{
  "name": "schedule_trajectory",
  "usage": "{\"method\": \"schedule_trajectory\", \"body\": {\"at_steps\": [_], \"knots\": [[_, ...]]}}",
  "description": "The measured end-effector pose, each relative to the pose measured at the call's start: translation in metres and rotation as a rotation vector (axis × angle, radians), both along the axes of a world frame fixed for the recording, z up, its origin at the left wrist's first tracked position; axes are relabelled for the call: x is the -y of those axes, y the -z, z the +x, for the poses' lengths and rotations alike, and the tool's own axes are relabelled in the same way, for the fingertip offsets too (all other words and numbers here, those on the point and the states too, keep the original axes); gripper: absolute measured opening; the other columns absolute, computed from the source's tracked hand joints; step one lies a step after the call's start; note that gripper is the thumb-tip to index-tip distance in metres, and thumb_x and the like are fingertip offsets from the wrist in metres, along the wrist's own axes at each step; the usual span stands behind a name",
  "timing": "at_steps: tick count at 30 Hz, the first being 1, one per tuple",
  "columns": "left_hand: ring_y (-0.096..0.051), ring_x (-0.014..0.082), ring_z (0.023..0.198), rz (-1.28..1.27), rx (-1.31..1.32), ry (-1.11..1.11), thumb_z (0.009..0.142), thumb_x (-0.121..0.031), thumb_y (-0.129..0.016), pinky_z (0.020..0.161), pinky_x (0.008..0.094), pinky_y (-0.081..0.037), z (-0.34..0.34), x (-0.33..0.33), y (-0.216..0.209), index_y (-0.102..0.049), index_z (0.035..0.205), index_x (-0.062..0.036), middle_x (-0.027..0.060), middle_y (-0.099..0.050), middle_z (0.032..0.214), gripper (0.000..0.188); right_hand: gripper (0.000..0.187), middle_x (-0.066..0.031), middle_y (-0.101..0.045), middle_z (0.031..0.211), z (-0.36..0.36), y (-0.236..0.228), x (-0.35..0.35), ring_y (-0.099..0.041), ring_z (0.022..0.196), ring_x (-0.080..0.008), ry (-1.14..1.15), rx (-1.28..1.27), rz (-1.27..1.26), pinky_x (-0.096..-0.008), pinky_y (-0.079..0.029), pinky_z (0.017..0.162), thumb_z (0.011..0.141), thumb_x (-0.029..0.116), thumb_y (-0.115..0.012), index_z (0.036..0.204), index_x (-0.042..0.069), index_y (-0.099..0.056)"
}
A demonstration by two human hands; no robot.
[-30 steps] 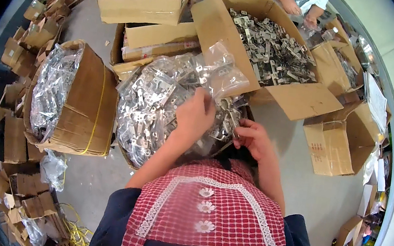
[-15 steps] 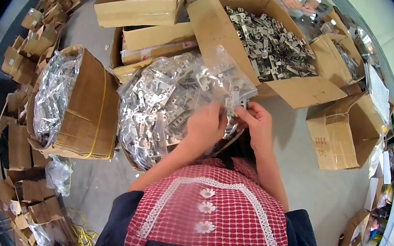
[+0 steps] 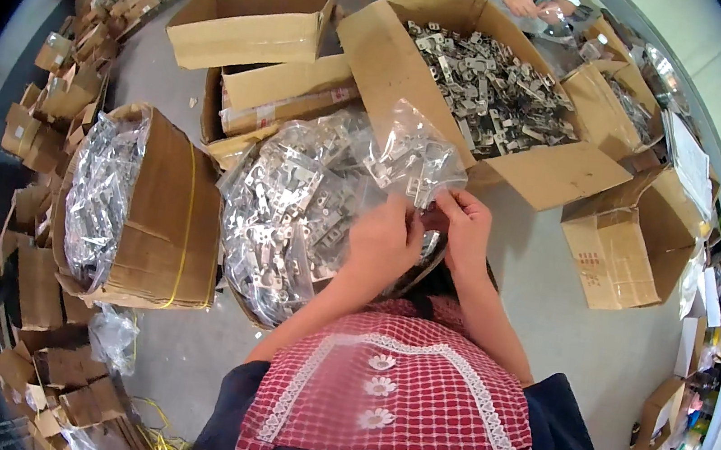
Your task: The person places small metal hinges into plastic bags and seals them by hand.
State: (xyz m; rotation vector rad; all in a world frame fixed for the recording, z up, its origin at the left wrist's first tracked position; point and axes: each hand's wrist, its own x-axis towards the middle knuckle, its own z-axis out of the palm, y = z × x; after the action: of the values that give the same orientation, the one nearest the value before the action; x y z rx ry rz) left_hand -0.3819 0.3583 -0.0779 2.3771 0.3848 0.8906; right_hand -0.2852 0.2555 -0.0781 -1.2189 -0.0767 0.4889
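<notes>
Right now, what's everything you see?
Small clear plastic bag of metal parts: one, transparent, centre
Heap of bagged metal parts: one, silver, centre-left
Large open cardboard box of loose metal pieces: one, brown, top centre
Yellow-strapped cardboard box of filled bags: one, brown, left
Long open cardboard box: one, brown, upper left
Open square cardboard box: one, brown, right
Small cardboard cartons: many, brown, left edge
Paper sheets: several, white, right
Other person: one, white clothing, top edge
Checked cloth apron: one, red and white, bottom
Left grip: one, bare, at bag
Right grip: one, bare, at bag
</notes>
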Motion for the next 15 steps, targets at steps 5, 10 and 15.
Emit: {"method": "schedule_trajectory", "body": {"at_steps": [5,10,15], "knots": [[-0.065,0.0278,0.061,0.05,0.03,-0.024,0.082,-0.009,-0.071,0.054,0.0379,-0.05,0.002,-0.008,0.002,-0.056,0.093,-0.008,0.0076,-0.065,0.07,0.018,0.026,-0.0039,-0.063,0.062,0.025,-0.005,0.004,-0.059,0.052,-0.011,-0.36,0.079,-0.33,-0.0244,-0.044,0.048,0.09,0.022,-0.069,0.076,0.0,-0.07],[-0.065,0.0276,0.061,0.033,0.048,-0.01,0.083,-0.009,-0.071,0.054,0.0374,-0.05,0.0,-0.009,0.0,-0.057,0.095,-0.0084,0.008,-0.065,0.071,0.018,0.025,-0.0013,-0.059,0.058,0.018,-0.01,0.001,-0.052,0.048,-0.0077,-0.302,0.07,-0.212,-0.0236,-0.036,0.043,0.088,0.019,-0.067,0.071,0.002,-0.07],[-0.065,0.0277,0.062,-0.001,0.077,0.047,0.083,-0.009,-0.07,0.055,0.0379,-0.05,0.0,-0.009,0.002,-0.058,0.096,-0.0084,0.0086,-0.066,0.071,0.018,0.035,-0.0178,-0.06,0.062,0.01,0.019,-0.015,-0.058,0.055,-0.0303,-0.135,0.834,-0.605,-0.0373,-0.043,0.052,0.091,0.03,-0.066,0.075,-0.001,-0.068]]}}
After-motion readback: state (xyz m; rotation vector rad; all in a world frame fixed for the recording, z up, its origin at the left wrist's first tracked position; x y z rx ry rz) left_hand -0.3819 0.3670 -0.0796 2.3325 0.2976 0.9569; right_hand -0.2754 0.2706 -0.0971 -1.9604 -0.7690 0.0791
